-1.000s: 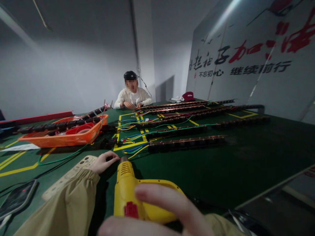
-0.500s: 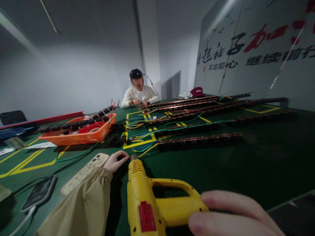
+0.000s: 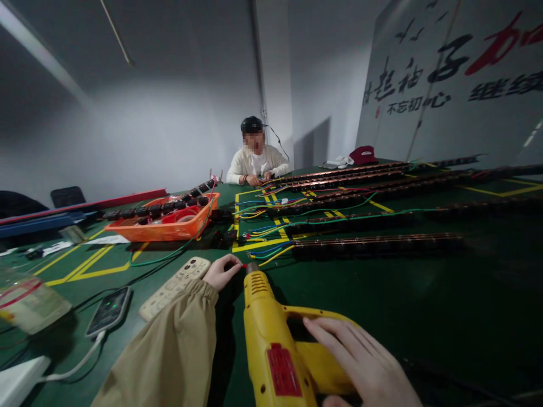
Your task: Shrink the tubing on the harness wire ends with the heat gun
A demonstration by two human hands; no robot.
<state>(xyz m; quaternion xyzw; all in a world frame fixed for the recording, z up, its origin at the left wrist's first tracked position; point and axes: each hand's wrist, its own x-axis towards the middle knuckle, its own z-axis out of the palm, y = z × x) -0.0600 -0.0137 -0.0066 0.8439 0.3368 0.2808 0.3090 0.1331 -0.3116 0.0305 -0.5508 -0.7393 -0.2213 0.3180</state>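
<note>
Fingers of left hand (image 3: 221, 272) pinch a red wire end (image 3: 244, 265) right at the nozzle of the yellow heat gun (image 3: 275, 333), near edge of green table (image 3: 424, 294). Right hand (image 3: 360, 362) wraps the gun's handle. Best keep nozzle aimed at the sleeve, fingertips back from heat, beige power strip (image 3: 175, 281) just left.

The heat gun (image 3: 275, 345) is yellow with a red label. The sleeve (image 3: 169, 350) is tan. The counter (image 3: 382, 294) is dark green, marked with yellow lines. The basket (image 3: 165, 226) near the left edge is orange. The wires (image 3: 263, 237) are blue, yellow, green and red. The strips (image 3: 373, 243) are black with copper. The cap (image 3: 362, 154) at the far edge is dark red.
</note>
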